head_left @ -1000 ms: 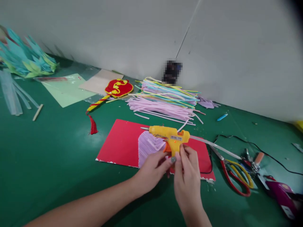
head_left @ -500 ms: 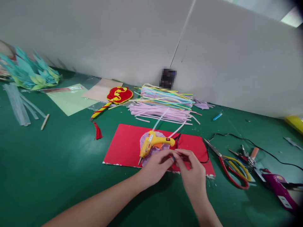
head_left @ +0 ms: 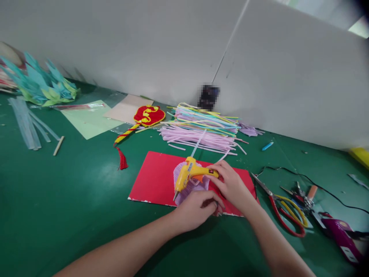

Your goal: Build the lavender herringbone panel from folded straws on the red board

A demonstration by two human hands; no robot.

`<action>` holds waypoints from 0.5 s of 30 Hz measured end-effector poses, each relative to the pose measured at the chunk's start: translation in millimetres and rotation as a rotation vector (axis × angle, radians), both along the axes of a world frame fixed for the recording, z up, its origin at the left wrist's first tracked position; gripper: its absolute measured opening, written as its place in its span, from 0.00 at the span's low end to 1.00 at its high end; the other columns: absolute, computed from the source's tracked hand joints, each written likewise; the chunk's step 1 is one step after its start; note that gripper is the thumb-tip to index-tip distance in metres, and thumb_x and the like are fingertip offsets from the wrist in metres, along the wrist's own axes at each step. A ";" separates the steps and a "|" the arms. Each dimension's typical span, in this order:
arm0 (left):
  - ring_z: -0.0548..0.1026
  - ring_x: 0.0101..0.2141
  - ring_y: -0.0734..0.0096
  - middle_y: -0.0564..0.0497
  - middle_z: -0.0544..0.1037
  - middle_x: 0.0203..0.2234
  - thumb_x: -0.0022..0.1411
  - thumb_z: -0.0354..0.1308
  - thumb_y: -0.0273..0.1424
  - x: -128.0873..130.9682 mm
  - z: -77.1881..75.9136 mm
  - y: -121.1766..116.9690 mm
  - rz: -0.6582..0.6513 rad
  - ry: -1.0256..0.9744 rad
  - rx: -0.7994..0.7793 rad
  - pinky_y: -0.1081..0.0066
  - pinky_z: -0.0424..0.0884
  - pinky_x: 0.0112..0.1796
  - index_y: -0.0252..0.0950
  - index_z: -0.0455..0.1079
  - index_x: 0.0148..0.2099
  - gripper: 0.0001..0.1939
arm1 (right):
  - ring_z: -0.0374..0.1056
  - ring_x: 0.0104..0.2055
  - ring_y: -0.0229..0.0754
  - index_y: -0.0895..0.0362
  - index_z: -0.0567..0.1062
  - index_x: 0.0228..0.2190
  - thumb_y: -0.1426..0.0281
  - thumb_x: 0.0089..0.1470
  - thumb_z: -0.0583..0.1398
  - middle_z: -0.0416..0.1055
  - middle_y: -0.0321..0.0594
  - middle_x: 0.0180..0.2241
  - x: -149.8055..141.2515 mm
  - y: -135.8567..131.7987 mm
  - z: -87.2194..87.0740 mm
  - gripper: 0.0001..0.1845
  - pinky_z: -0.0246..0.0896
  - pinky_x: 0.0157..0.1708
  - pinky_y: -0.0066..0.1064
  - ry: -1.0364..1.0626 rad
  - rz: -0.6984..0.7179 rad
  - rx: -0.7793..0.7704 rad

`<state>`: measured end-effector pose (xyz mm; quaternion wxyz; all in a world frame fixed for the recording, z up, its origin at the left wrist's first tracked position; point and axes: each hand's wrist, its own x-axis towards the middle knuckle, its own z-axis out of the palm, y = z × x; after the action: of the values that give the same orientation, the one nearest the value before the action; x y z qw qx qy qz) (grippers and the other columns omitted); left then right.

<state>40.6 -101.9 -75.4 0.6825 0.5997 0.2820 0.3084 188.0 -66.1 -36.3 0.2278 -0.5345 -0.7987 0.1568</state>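
Observation:
A yellow hot glue gun [head_left: 184, 175] lies over a lilac pleated piece [head_left: 180, 199], its nozzle toward the lower left and a clear glue stick [head_left: 198, 142] sticking out of its back. My right hand [head_left: 230, 184] has its fingers and thumb around the end of the gun's handle. Just below, my left hand [head_left: 197, 209] rests at the front edge of the red board [head_left: 152, 173] with its fingers curled together. What those fingers hold, if anything, is hidden. The lilac piece sits on the red board and is partly covered by the gun and my left hand.
Behind the board lies a pile of pastel pipe cleaners [head_left: 198, 138]. A red and yellow fan [head_left: 148, 115] with a tassel is at the left. Scissors [head_left: 282, 211], pliers, a black cord [head_left: 311, 181] and a purple tool [head_left: 340, 234] lie at the right.
My right hand has left my left hand's fingertips and moved up to grasp the glue gun's handle. My left hand stays low by the board's front edge. The view has shifted slightly.

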 end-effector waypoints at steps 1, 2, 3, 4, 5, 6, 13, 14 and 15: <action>0.72 0.30 0.74 0.51 0.74 0.28 0.57 0.45 0.22 -0.4 0.8 -0.3 -0.004 0.008 0.013 0.73 0.69 0.34 0.35 0.71 0.36 0.13 | 0.65 0.36 0.38 0.57 0.72 0.38 0.65 0.55 0.55 0.66 0.39 0.35 2.1 -0.4 2.0 0.11 0.63 0.36 0.31 0.041 -0.049 0.027; 0.72 0.30 0.74 0.51 0.74 0.28 0.57 0.45 0.21 -0.9 1.9 -0.7 -0.011 0.018 0.027 0.73 0.68 0.35 0.35 0.71 0.36 0.14 | 0.64 0.34 0.38 0.57 0.72 0.37 0.64 0.54 0.56 0.66 0.39 0.34 4.6 -0.8 4.6 0.12 0.63 0.34 0.30 0.077 -0.110 0.064; 0.72 0.30 0.74 0.51 0.74 0.28 0.57 0.45 0.21 -1.5 3.1 -1.2 -0.018 0.031 0.041 0.73 0.68 0.35 0.35 0.71 0.36 0.14 | 0.63 0.31 0.37 0.57 0.72 0.36 0.62 0.54 0.56 0.66 0.38 0.32 7.5 -1.1 7.5 0.12 0.62 0.32 0.30 0.105 -0.179 0.103; 0.72 0.31 0.74 0.51 0.74 0.29 0.57 0.45 0.21 -2.0 4.4 -1.9 -0.021 0.046 0.053 0.72 0.68 0.35 0.35 0.72 0.37 0.14 | 0.62 0.29 0.36 0.58 0.72 0.36 0.61 0.53 0.56 0.66 0.37 0.31 10.3 -1.7 10.6 0.13 0.61 0.30 0.30 0.128 -0.253 0.141; 0.72 0.31 0.73 0.51 0.75 0.29 0.57 0.46 0.21 -2.4 5.6 -2.7 -0.013 0.057 0.059 0.72 0.68 0.35 0.35 0.71 0.39 0.14 | 0.61 0.28 0.36 0.58 0.72 0.35 0.60 0.53 0.57 0.65 0.37 0.30 12.7 -2.7 13.5 0.14 0.60 0.29 0.29 0.148 -0.328 0.174; 0.72 0.32 0.72 0.50 0.75 0.30 0.58 0.47 0.23 -2.6 6.6 -3.6 0.004 0.058 0.057 0.71 0.68 0.36 0.36 0.71 0.42 0.14 | 0.61 0.27 0.35 0.58 0.72 0.35 0.59 0.52 0.57 0.65 0.37 0.29 14.3 -4.6 15.8 0.15 0.60 0.29 0.29 0.165 -0.399 0.200; 0.63 0.55 0.63 0.45 0.63 0.56 0.58 0.55 0.38 -2.0 14.6 -5.2 0.255 -0.336 -0.197 0.65 0.61 0.52 0.40 0.59 0.58 0.26 | 0.60 0.26 0.35 0.59 0.71 0.36 0.63 0.53 0.56 0.63 0.37 0.27 -24.4 -48.6 1.3 0.13 0.61 0.27 0.30 0.102 -0.589 0.321; 0.63 0.54 0.62 0.45 0.65 0.55 0.58 0.56 0.40 -2.7 16.2 -3.7 0.277 -0.362 -0.227 0.65 0.61 0.53 0.39 0.62 0.56 0.24 | 0.60 0.25 0.36 0.59 0.71 0.37 0.64 0.54 0.56 0.62 0.37 0.27 -35.9 -56.9 -4.5 0.12 0.61 0.27 0.30 0.103 -0.580 0.329; 0.65 0.53 0.61 0.44 0.68 0.52 0.57 0.56 0.40 -3.7 17.6 -1.8 0.294 -0.369 -0.257 0.65 0.62 0.52 0.37 0.64 0.53 0.23 | 0.60 0.26 0.36 0.59 0.70 0.38 0.66 0.55 0.55 0.62 0.37 0.27 -46.7 -64.6 -9.9 0.11 0.62 0.27 0.30 0.102 -0.555 0.326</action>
<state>36.9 -103.7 -57.8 0.7406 0.3943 0.2740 0.4701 141.4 -130.7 -46.2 0.3840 -0.6800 -0.6245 -0.0147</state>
